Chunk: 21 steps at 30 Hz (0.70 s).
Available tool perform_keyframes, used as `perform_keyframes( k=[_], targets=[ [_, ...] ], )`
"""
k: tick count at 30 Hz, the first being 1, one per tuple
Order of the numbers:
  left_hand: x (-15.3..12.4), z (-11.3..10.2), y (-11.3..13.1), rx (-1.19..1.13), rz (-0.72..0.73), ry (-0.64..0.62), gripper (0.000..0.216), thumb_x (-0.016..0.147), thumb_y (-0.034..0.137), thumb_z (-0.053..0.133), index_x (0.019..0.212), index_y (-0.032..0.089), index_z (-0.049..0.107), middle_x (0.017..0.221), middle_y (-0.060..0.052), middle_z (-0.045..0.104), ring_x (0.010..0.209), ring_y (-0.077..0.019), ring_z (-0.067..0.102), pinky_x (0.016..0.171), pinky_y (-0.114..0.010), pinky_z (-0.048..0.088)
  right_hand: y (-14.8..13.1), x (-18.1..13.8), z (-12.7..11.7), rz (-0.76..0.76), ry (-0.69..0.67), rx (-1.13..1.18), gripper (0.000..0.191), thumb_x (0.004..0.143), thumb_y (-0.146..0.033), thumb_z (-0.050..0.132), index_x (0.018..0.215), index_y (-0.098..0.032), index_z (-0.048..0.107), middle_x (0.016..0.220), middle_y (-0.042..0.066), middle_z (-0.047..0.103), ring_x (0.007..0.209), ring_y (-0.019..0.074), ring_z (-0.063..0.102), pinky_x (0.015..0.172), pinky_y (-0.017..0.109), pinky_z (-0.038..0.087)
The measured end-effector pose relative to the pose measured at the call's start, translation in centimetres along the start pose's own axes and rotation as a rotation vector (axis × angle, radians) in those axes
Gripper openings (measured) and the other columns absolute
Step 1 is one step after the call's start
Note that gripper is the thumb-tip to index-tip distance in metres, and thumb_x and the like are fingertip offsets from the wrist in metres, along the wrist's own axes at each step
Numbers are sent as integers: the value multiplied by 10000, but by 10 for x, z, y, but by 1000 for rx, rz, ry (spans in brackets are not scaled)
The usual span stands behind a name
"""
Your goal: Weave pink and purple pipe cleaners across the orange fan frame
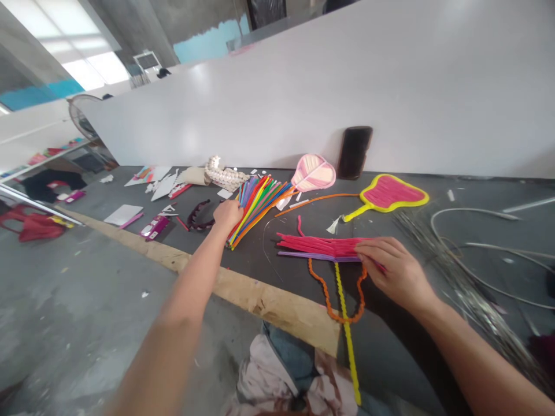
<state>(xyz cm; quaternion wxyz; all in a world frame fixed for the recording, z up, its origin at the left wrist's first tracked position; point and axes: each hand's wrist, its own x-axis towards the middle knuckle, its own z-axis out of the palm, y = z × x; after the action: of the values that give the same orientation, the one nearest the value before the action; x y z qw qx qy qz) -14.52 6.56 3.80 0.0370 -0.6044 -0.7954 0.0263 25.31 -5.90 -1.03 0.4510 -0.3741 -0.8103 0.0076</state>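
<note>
My left hand (228, 215) reaches to the left edge of a bundle of multicoloured pipe cleaners (258, 211), fingers closed at it; the fingertips are partly hidden. My right hand (396, 268) pinches the right end of a row of pink pipe cleaners (318, 244). A purple pipe cleaner (303, 255) runs along their lower side. From it a twisted yellow stem (341, 292) extends toward me, with a wavy orange loop (324, 289) around its upper part. Behind lies a pink fan-shaped piece with a yellow rim (393, 193), a white tassel (333, 225) at its handle.
A dark phone (354, 153) leans on the white partition (303, 98), beside a pale pink fan shape (314, 173). Loose wires (468, 289) spread on the right. Leftward are a dark hair band (197, 215), a purple box (155, 227) and paper scraps (165, 186). Brown paper (269, 303) lines the table's edge.
</note>
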Motion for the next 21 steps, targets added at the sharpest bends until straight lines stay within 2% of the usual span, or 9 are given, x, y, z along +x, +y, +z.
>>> perform_keyframes(
  k=[4,7,10,13,17,19,21],
  targets=[
    [10,-1,2,-43,0,3,376,871,318,548,1232,245,620,1194,-131,664,1106,-305,627,874,-381,508,-1,1,-1,-30,2,-11,161,887,-144,589,957,-227,708,914,60,743,854,214,670,774,374,576],
    [19,-3,5,-90,8,-18,350,904,347,571,1241,255,596,1287,-111,598,1139,-272,603,921,-403,503,-1,2,-2,-44,0,-23,148,892,-138,586,959,-211,696,915,65,740,852,210,664,770,368,575],
    [27,-2,6,-150,-8,-63,327,928,379,585,1191,185,598,1230,-94,605,1073,-220,612,905,-425,528,-1,2,-2,-42,-2,-33,150,894,-138,583,960,-217,692,915,60,741,854,210,663,770,370,572],
    [30,-1,6,-229,-21,-60,317,920,391,602,1136,160,616,1113,-65,646,960,-191,644,816,-373,556,-1,2,-1,-39,0,-30,155,894,-135,583,963,-219,693,917,57,742,855,207,662,773,368,569],
    [22,-8,6,-333,19,68,271,872,385,602,918,145,719,809,-6,714,742,-174,664,623,-251,483,0,1,0,-22,-10,-10,165,889,-128,584,971,-217,697,928,59,743,864,207,662,783,366,565],
    [13,-15,9,-369,74,169,254,851,366,580,870,168,737,774,5,725,737,-176,662,603,-241,445,-1,0,-1,-8,-6,8,165,888,-131,584,963,-223,699,928,57,743,867,208,663,788,366,561],
    [2,-22,14,-390,143,270,246,860,350,549,867,185,731,817,-3,733,770,-175,654,652,-251,446,-4,2,-3,21,6,39,152,891,-149,582,951,-228,698,918,56,742,864,210,664,784,364,556]
  ],
)
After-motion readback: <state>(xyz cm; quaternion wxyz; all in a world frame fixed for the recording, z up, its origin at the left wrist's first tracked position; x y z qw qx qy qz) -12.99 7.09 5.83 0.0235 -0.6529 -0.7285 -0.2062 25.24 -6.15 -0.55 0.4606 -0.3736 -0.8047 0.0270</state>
